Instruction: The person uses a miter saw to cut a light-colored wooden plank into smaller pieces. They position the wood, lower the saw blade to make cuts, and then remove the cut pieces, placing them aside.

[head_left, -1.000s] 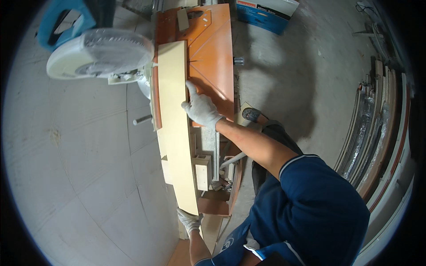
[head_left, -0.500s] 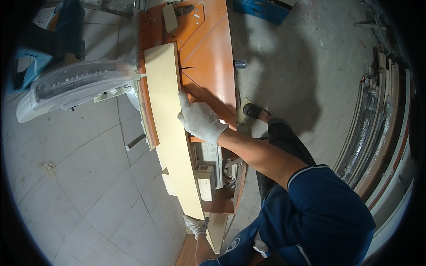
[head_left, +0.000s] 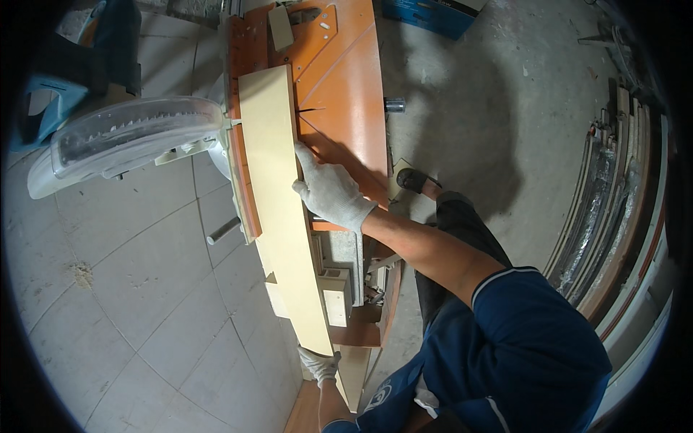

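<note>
A long cream-coloured board (head_left: 280,195) lies along the fence of an orange-topped mitre saw table (head_left: 354,94). My right hand (head_left: 333,193), in a whitish work glove, grips the board's near edge about midway along. Its index finger points up along that edge, the thumb sits at the board's face, and the other fingers are mostly hidden. Near the board's lower end my gloved left hand (head_left: 319,364) is closed round it, partly covered by the board. Left of the fence is the saw's clear blade guard (head_left: 133,130), with a toothed blade showing through, clear of the board.
A teal saw handle (head_left: 47,119) stands at the upper left before a tiled surface (head_left: 144,281). Short cream offcuts (head_left: 334,299) sit beside the board. Long strips (head_left: 599,209) are stacked at the right. A blue box (head_left: 433,16) stands on the floor at the top.
The board and my right hand have shifted slightly upward along the table. My left hand stays about where it was. The whole view has moved a little.
</note>
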`<action>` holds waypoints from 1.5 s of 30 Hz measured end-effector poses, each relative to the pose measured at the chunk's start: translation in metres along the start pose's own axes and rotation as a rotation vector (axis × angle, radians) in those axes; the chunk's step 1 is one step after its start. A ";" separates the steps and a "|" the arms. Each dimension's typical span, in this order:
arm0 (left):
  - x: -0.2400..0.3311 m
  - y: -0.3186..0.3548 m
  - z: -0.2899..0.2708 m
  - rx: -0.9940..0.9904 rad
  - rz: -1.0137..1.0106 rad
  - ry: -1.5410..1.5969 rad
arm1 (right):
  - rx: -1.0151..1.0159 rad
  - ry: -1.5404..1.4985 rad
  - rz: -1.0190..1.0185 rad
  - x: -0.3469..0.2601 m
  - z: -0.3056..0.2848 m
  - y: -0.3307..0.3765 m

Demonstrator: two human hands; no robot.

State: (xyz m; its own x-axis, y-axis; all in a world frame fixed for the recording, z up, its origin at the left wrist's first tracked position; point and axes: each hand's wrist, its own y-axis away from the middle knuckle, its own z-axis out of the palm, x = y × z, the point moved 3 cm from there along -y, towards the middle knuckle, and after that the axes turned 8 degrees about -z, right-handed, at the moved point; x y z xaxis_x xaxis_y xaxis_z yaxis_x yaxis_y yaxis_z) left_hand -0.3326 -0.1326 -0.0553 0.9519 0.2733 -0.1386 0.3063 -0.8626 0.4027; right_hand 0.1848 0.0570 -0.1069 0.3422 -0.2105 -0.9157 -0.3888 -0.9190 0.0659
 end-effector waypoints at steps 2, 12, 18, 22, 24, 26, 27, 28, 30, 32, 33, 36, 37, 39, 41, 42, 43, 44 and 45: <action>0.002 0.001 0.000 0.011 0.022 0.025 | -0.013 -0.006 -0.002 0.001 -0.003 0.001; 0.013 0.012 -0.006 0.005 0.006 -0.003 | -0.046 -0.089 0.007 -0.001 -0.005 0.002; -0.018 0.009 -0.034 0.013 0.030 -0.057 | 0.169 0.056 -0.135 -0.075 -0.115 -0.035; -0.054 0.013 -0.042 -0.006 0.064 -0.070 | 0.415 0.057 -0.642 -0.195 -0.200 -0.073; -0.068 0.012 -0.041 0.008 0.037 -0.115 | 0.441 0.068 -0.796 -0.254 -0.214 -0.073; -0.076 0.007 -0.037 0.002 0.033 -0.109 | 0.427 0.084 -0.790 -0.296 -0.216 -0.062; -0.076 0.001 -0.034 0.009 0.035 -0.106 | 0.400 0.101 -0.723 -0.308 -0.217 -0.063; -0.077 -0.003 -0.034 0.017 0.060 -0.092 | 0.373 0.119 -0.658 -0.326 -0.217 -0.061; -0.080 -0.006 -0.036 0.016 0.028 -0.104 | 0.486 0.171 -0.807 -0.347 -0.216 -0.058; -0.084 0.000 -0.043 0.020 0.018 -0.161 | 0.546 0.182 -0.947 -0.365 -0.218 -0.062; -0.089 0.006 -0.047 -0.019 -0.027 -0.167 | 0.546 0.176 -0.997 -0.376 -0.220 -0.063; -0.095 0.022 -0.063 -0.002 0.062 -0.098 | 0.554 0.271 -1.170 -0.412 -0.225 -0.066; -0.098 0.029 -0.068 0.050 0.086 -0.085 | 0.561 0.378 -1.238 -0.431 -0.222 -0.068; -0.111 0.039 -0.073 0.004 0.037 -0.141 | 0.413 0.538 -1.045 -0.469 -0.208 -0.087; -0.125 0.047 -0.072 -0.071 -0.038 -0.204 | 0.233 0.716 -0.878 -0.501 -0.188 -0.107; -0.127 0.048 -0.073 -0.001 0.030 -0.158 | 0.155 0.754 -0.854 -0.508 -0.178 -0.112; -0.129 0.046 -0.072 0.038 0.063 -0.134 | 0.090 0.774 -0.846 -0.513 -0.168 -0.116; -0.131 0.044 -0.070 0.054 0.073 -0.126 | 0.036 0.773 -0.850 -0.516 -0.158 -0.119; -0.134 0.042 -0.067 0.063 0.086 -0.140 | -0.010 0.766 -0.860 -0.517 -0.149 -0.120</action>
State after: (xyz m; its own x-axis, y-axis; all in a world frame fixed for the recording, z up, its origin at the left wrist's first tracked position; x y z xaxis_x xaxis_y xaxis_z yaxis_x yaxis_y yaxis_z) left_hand -0.4463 -0.1766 0.0404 0.9627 0.1388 -0.2323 0.2180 -0.9064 0.3618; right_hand 0.1821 0.2263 0.4175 0.9222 0.3428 -0.1789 0.2305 -0.8589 -0.4574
